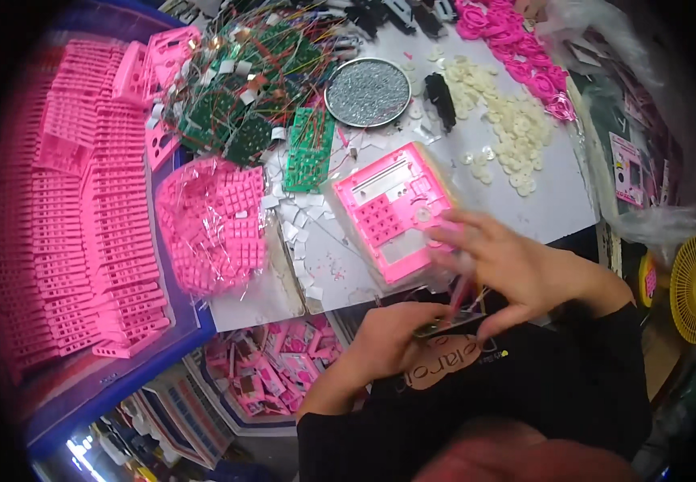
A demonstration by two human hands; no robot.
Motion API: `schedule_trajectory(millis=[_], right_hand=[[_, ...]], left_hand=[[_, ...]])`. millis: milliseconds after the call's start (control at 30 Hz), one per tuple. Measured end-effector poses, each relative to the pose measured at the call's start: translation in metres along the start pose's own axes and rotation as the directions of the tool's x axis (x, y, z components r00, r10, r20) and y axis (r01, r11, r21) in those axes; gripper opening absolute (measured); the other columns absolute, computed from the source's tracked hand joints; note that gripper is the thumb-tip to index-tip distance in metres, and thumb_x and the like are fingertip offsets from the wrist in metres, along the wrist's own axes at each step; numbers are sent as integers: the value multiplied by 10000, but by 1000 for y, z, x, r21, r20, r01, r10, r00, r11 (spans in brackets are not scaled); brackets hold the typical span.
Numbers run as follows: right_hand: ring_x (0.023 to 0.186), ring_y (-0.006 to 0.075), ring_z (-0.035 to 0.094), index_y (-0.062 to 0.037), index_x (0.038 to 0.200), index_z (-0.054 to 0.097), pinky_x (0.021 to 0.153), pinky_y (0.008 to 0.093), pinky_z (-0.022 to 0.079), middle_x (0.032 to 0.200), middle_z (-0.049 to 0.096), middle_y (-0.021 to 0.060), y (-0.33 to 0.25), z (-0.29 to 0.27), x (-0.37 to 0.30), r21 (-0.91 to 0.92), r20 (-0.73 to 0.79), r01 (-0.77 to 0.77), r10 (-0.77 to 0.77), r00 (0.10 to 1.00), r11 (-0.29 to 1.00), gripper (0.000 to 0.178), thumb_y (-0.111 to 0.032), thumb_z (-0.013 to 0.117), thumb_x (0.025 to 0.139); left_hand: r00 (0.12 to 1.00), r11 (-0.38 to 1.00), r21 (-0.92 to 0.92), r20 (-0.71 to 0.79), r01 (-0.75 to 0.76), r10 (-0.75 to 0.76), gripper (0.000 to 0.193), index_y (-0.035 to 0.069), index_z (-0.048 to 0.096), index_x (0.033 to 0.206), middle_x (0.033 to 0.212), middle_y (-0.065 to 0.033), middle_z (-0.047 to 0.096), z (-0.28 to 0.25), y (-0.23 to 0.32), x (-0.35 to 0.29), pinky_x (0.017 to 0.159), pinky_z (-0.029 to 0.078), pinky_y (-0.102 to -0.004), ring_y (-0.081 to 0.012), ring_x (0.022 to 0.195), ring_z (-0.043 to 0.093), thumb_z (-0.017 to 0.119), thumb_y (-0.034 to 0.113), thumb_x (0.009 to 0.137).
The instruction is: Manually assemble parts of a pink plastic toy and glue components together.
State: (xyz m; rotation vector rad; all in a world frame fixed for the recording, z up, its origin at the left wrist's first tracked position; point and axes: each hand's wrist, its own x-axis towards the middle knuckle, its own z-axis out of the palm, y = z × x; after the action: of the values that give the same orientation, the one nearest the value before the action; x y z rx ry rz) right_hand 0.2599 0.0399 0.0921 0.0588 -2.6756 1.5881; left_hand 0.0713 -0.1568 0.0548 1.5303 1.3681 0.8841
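Note:
A pink plastic casing (400, 210) with a keypad grid and slots lies face up on a wrapped pad at the table's front edge. By its lower right corner my right hand (508, 261) hovers, fingers spread and slightly blurred. My left hand (400, 337) is closed near my body, just below the table edge. A thin greenish edge shows at its fingertips, but I cannot make out the piece. Between both hands are thin pink and reddish strands (464, 293), possibly wires. A round whitish disc (422, 214) sits on the casing's right side.
A green circuit board (309, 150) lies before a heap of wired boards (243, 88). Nearby are a round tin of small metal parts (368, 92), cream discs (516, 128), pink coiled cords (516, 48) and bagged pink keys (213, 225). Pink casings (99, 201) fill a blue crate at left.

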Motion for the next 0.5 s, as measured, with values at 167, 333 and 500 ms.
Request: schedule_trajectory(millis=[167,333,500], right_hand=[[1191,301,648,9,1332,616,1023,432,494,1244,687,177,20,20,19,315,47,-103,92,995,944,450,-182,696,932],[922,177,701,-1,1159,696,838,318,539,1057,740,140,66,7,60,305,-96,-253,294,951,918,279,-179,692,943],[822,155,664,28,1085,692,756,320,522,957,731,123,103,2,85,306,-94,-198,237,967,931,266,-187,708,930]], left_hand=[[969,892,-395,-15,220,-246,402,57,519,1365,1210,-175,654,20,-9,-9,772,572,-377,-292,933,709,560,20,967],[924,525,-818,21,236,-383,641,53,177,1580,1444,-160,491,31,-30,-25,862,553,-354,-211,979,665,487,12,1021],[828,899,48,-415,435,-378,519,3,485,1443,953,-144,661,-16,-38,-15,737,522,-354,-259,839,674,625,84,950]])
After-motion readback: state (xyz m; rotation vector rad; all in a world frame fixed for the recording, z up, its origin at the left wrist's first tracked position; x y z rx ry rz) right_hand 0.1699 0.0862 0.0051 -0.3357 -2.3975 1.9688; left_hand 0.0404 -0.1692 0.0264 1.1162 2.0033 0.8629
